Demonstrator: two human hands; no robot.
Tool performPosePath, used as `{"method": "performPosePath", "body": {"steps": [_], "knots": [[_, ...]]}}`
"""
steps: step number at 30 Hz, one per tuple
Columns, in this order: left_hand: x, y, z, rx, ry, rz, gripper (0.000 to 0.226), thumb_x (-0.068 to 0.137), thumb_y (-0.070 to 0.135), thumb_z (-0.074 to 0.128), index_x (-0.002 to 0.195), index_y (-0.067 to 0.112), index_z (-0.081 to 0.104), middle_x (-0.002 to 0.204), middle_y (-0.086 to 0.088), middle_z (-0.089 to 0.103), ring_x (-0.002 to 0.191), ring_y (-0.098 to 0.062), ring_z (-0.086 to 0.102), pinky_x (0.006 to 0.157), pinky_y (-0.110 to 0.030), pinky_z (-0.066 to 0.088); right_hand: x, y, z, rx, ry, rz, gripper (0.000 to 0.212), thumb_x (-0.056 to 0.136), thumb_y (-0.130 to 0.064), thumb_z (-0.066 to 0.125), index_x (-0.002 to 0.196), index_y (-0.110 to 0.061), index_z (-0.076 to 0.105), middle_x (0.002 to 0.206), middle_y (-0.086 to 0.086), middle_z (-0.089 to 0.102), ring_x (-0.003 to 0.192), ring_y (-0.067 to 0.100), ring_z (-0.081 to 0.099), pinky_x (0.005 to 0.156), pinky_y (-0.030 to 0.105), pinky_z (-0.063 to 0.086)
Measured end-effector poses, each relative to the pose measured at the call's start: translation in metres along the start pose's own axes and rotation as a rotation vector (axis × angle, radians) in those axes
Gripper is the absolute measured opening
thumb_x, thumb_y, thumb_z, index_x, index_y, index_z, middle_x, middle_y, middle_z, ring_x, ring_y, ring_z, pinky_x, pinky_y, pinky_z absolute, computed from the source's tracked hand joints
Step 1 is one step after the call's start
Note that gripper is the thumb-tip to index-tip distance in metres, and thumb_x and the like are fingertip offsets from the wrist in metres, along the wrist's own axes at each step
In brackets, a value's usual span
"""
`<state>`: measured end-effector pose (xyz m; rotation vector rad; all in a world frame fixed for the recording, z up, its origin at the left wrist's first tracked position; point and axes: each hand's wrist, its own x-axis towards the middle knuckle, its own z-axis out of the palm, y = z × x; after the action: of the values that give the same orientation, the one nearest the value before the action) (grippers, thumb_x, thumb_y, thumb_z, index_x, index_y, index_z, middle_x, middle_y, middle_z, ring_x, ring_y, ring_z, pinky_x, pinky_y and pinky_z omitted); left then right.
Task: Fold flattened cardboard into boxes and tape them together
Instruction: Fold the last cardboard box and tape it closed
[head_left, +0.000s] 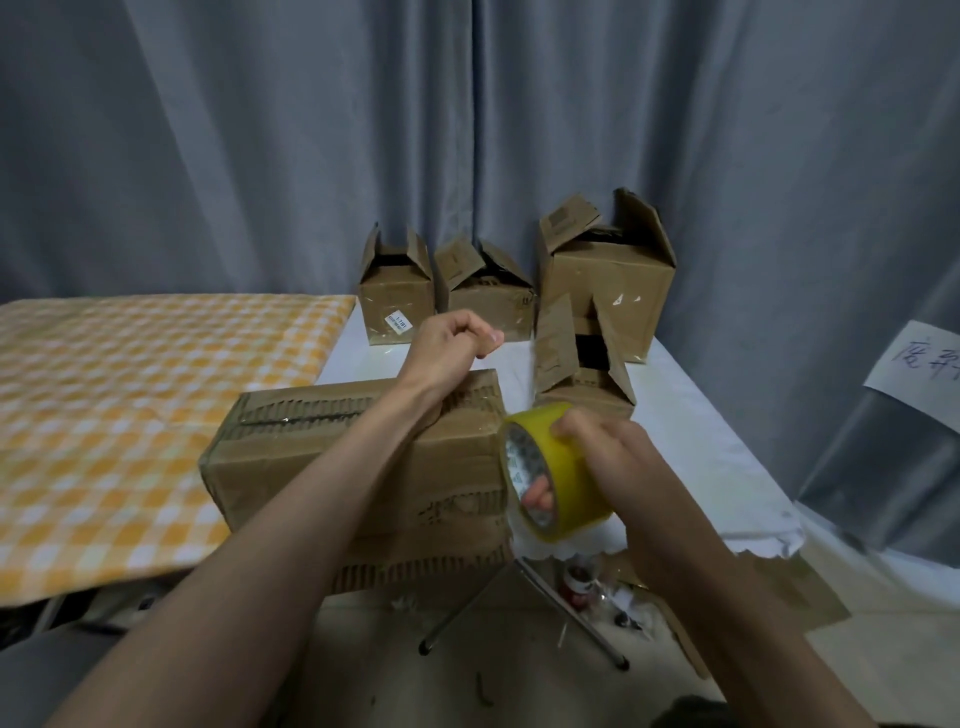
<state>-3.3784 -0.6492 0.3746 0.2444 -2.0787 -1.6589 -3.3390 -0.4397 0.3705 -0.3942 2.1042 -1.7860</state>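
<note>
A closed, worn cardboard box (332, 467) lies at the near edge of the white table (701, 447), with a taped seam along its top. My right hand (613, 462) grips a yellow roll of tape (566, 467) just off the box's right end, fingers through the core. My left hand (457, 338) is raised beyond the box's far right corner with its forearm across the top. Its fingers are curled and seem to pinch the free end of a thin clear strip that runs back toward the roll.
Three folded boxes with open flaps (397, 296) (488, 291) (608, 270) stand at the back by the grey curtain, and another open box (582, 364) stands nearer. A yellow checked cloth (130, 415) covers the left. Metal table legs (519, 597) and cardboard scraps (789, 597) are below.
</note>
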Motion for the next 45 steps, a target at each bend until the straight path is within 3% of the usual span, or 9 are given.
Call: {"method": "performPosePath", "body": {"steps": [3, 10, 18, 26, 29, 31, 35, 39, 45], "knots": [[0.004, -0.003, 0.001, 0.056, 0.041, -0.017, 0.023, 0.088, 0.007, 0.064, 0.07, 0.019, 0.066, 0.069, 0.018, 0.069, 0.065, 0.013, 0.059, 0.059, -0.005, 0.041, -0.006, 0.005, 0.004, 0.009, -0.051, 0.001, 0.017, 0.102, -0.032, 0.05, 0.089, -0.023, 0.053, 0.04, -0.027, 0.055, 0.04, -0.015, 0.053, 0.034, 0.006, 0.037], [0.007, -0.006, 0.008, 0.248, 0.073, -0.008, 0.014, 0.093, 0.01, 0.062, 0.08, 0.013, 0.067, 0.08, 0.016, 0.065, 0.07, 0.015, 0.057, 0.057, 0.001, 0.036, -0.01, 0.018, 0.015, 0.01, -0.062, -0.028, 0.034, 0.099, -0.049, 0.047, 0.1, -0.016, 0.057, 0.052, -0.008, 0.068, 0.047, 0.001, 0.066, 0.04, 0.008, 0.043], [0.007, 0.001, 0.011, 0.356, 0.089, -0.048, 0.015, 0.092, 0.014, 0.068, 0.077, 0.014, 0.066, 0.089, 0.001, 0.069, 0.086, -0.01, 0.06, 0.079, -0.024, 0.043, -0.011, 0.022, 0.022, 0.017, -0.094, -0.054, 0.027, 0.101, -0.045, 0.044, 0.095, -0.02, 0.049, 0.049, -0.014, 0.065, 0.047, -0.004, 0.064, 0.039, 0.006, 0.04], [0.011, -0.005, 0.018, 0.617, 0.128, -0.022, 0.011, 0.092, 0.015, 0.068, 0.082, 0.016, 0.071, 0.092, -0.002, 0.07, 0.097, -0.021, 0.063, 0.078, -0.026, 0.04, -0.006, 0.031, 0.025, -0.011, -0.133, 0.038, 0.042, 0.099, -0.056, 0.043, 0.108, -0.016, 0.052, 0.071, 0.008, 0.075, 0.068, 0.019, 0.074, 0.072, 0.031, 0.056], [0.016, -0.007, 0.022, 0.746, 0.112, -0.023, 0.015, 0.095, 0.015, 0.063, 0.106, 0.016, 0.073, 0.121, -0.011, 0.063, 0.111, -0.028, 0.058, 0.084, -0.027, 0.041, -0.004, 0.033, 0.026, 0.065, -0.188, 0.082, 0.035, 0.101, -0.05, 0.043, 0.109, -0.016, 0.049, 0.071, 0.007, 0.075, 0.062, 0.018, 0.072, 0.062, 0.028, 0.055], [0.016, -0.005, 0.021, 0.724, 0.111, 0.02, 0.026, 0.094, 0.013, 0.063, 0.12, 0.017, 0.064, 0.13, -0.009, 0.048, 0.117, -0.028, 0.053, 0.095, -0.028, 0.04, -0.001, 0.034, 0.027, 0.126, -0.201, 0.089, 0.032, 0.103, -0.045, 0.045, 0.111, -0.014, 0.049, 0.077, 0.009, 0.077, 0.061, 0.019, 0.072, 0.057, 0.027, 0.056], [-0.005, 0.014, 0.004, 0.58, 0.272, 0.285, 0.009, 0.091, 0.01, 0.064, 0.097, 0.017, 0.063, 0.107, 0.002, 0.051, 0.101, -0.017, 0.056, 0.09, -0.027, 0.046, 0.007, 0.037, 0.031, 0.238, -0.194, 0.083, 0.031, 0.104, -0.038, 0.048, 0.116, -0.009, 0.049, 0.091, 0.012, 0.078, 0.065, 0.025, 0.07, 0.062, 0.033, 0.056], [-0.048, 0.018, -0.01, 0.744, 0.022, 0.394, 0.024, 0.1, 0.034, 0.05, 0.097, 0.022, 0.071, 0.099, 0.006, 0.068, 0.087, -0.005, 0.06, 0.079, -0.03, 0.051, 0.016, 0.035, 0.032, 0.267, -0.2, 0.052, 0.032, 0.103, -0.039, 0.049, 0.117, -0.01, 0.049, 0.092, 0.011, 0.078, 0.064, 0.022, 0.071, 0.06, 0.032, 0.058], [-0.057, -0.002, -0.027, 0.807, -0.089, 0.453, 0.041, 0.106, 0.038, 0.034, 0.135, 0.023, 0.058, 0.137, 0.011, 0.059, 0.126, -0.007, 0.053, 0.105, -0.03, 0.043, 0.044, 0.022, 0.038, 0.266, -0.146, 0.055, 0.043, 0.103, -0.04, 0.05, 0.122, -0.002, 0.046, 0.083, 0.021, 0.075, 0.057, 0.025, 0.067, 0.053, 0.029, 0.055]]}}
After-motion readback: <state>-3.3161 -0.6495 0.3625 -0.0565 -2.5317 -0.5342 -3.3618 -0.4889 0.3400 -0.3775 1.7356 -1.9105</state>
